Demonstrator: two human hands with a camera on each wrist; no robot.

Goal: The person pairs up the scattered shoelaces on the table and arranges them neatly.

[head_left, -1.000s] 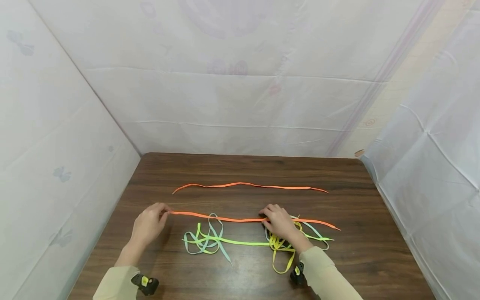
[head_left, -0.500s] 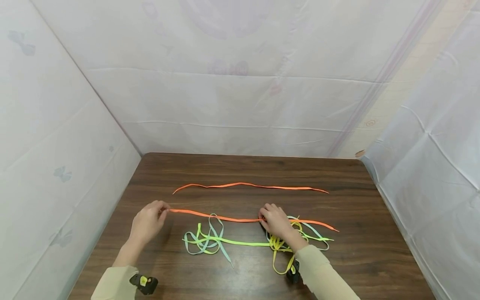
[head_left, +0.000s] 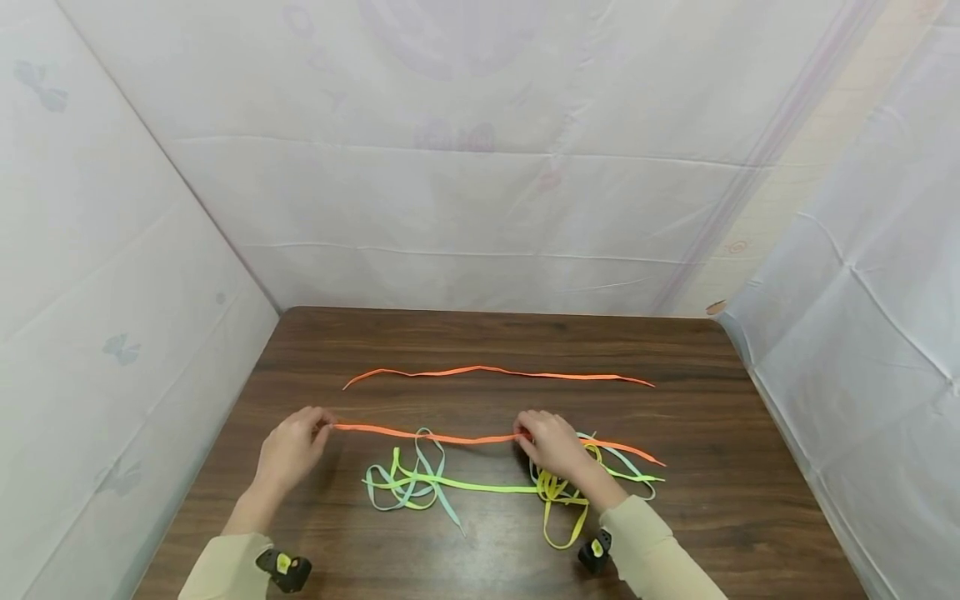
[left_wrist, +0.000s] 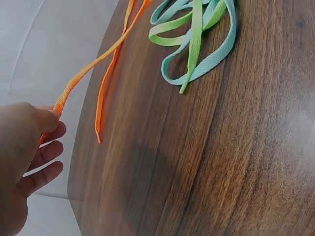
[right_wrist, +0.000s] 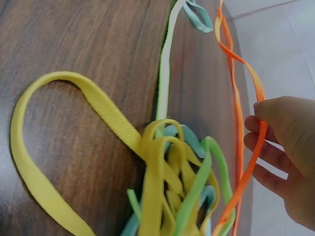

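Note:
An orange shoelace (head_left: 465,440) runs between my two hands across the front half of the table. My left hand (head_left: 291,450) pinches its left end between thumb and forefinger, and the other fingers are loosely bent in the left wrist view. Farther right, my right hand (head_left: 553,443) pinches the same lace partway along, with a loose tail trailing to the right. Under and beside that hand lies a bunched yellow shoelace (right_wrist: 108,114). A lime green shoelace (head_left: 487,487) and light blue laces (left_wrist: 216,60) lie tangled below the held lace.
A second orange shoelace (head_left: 480,367) lies stretched out nearly straight behind the held one. Everything rests on a dark wood-grain table (head_left: 480,562). White sheeting (head_left: 480,208) stands at the back and both sides. Each wrist wears a small black camera (head_left: 283,570).
The held orange lace has shifted a little left, its right tail drawn in toward the right hand. Both hands keep their pinch on it. The other laces lie as before.

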